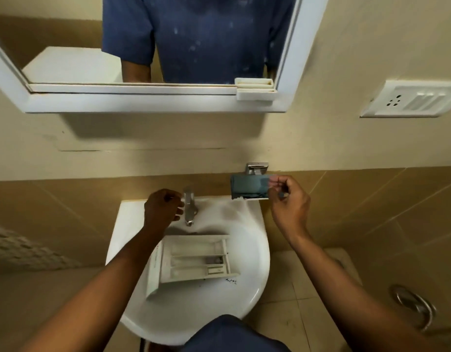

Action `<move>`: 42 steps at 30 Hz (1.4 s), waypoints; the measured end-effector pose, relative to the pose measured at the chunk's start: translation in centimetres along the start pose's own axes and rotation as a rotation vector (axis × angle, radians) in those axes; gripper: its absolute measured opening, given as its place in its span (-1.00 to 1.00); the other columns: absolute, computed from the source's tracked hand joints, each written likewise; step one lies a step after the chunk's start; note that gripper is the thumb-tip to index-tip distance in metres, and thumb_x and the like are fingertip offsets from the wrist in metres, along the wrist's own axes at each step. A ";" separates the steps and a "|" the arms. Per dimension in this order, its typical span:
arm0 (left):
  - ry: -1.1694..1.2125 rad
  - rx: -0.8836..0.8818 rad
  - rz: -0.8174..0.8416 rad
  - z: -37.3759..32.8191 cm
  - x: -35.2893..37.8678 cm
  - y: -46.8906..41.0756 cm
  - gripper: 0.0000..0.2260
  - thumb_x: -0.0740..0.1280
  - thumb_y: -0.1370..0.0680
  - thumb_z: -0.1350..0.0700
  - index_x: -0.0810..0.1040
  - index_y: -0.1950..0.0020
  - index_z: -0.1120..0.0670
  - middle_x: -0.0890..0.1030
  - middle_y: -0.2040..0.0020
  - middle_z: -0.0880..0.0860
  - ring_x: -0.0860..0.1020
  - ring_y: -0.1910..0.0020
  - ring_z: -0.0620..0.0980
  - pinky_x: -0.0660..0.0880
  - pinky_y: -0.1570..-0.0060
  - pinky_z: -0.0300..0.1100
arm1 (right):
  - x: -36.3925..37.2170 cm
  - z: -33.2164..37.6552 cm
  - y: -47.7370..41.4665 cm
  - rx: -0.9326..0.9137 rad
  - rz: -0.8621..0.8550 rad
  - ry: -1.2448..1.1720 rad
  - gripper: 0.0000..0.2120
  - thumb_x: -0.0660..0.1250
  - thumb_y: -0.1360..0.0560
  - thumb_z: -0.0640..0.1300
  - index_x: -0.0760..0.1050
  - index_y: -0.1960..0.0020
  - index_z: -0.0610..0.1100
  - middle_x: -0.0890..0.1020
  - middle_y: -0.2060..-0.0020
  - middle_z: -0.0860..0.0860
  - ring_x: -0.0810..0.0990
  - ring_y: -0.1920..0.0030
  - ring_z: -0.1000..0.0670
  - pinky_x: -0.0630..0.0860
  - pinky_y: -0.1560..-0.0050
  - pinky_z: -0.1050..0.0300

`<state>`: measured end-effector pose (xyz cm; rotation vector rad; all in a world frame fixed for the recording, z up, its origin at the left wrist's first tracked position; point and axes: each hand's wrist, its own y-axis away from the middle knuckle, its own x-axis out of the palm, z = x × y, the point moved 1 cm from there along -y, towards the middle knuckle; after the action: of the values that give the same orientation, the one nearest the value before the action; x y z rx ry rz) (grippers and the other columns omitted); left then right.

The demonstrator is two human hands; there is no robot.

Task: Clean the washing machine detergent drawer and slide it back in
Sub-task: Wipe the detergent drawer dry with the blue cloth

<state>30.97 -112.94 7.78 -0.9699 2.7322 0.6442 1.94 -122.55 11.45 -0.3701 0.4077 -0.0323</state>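
The white detergent drawer [194, 260] lies open side up in the white sink [249, 265], its several compartments showing and its front panel toward the left. My left hand [162, 207] hovers just left of the chrome tap [190, 208], fingers loosely curled and apart, holding nothing. My right hand [289, 199] is raised at the wall to the right of the tap. Its fingertips pinch the right end of a tinted glass soap dish [247, 186] mounted on a chrome bracket [256, 167]. Whether anything lies in the dish is unclear.
A white-framed mirror [143, 97] hangs above the sink, with a small white holder [254, 94] at its lower right corner. A white socket panel [412, 99] is on the right wall. A round floor drain [413, 304] sits on the tiled floor at the right.
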 end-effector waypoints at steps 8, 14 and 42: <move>-0.690 -0.118 0.081 6.0 -4.6 1.5 -0.38 0.43 -0.54 -0.22 0.47 -0.37 0.24 0.60 -0.23 0.18 0.58 -0.23 0.20 0.53 -0.12 -0.03 | 5.6 -0.7 7.1 0.179 0.238 -0.015 -0.77 0.43 -0.48 -0.36 0.65 -0.01 -0.07 0.71 0.19 0.08 0.68 0.17 0.03 0.67 0.15 -0.08; -0.590 -0.243 0.263 8.8 -4.6 2.0 -0.48 0.48 -0.54 -0.07 0.45 -0.36 0.18 0.50 0.00 0.08 0.54 0.10 0.12 0.68 0.15 0.10 | 5.0 -1.4 10.7 0.291 0.253 0.068 -0.78 0.39 -0.52 -0.24 0.63 -0.02 0.07 0.71 0.18 0.09 0.69 0.18 -0.03 0.66 0.14 -0.20; -0.542 -0.116 0.353 7.3 -12.3 4.4 -0.82 0.33 -0.40 0.07 0.61 0.23 0.18 0.67 0.40 0.13 0.67 0.44 0.13 0.70 0.27 0.02 | 9.9 8.2 18.5 0.895 1.126 0.291 -0.47 0.37 -0.55 0.23 0.67 -0.11 -0.27 0.76 0.03 -0.11 0.75 -0.02 -0.10 0.68 -0.11 -0.10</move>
<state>37.79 -99.75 6.45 -0.2603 2.3962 0.9664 13.52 -103.49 8.06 0.7867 0.7904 0.8157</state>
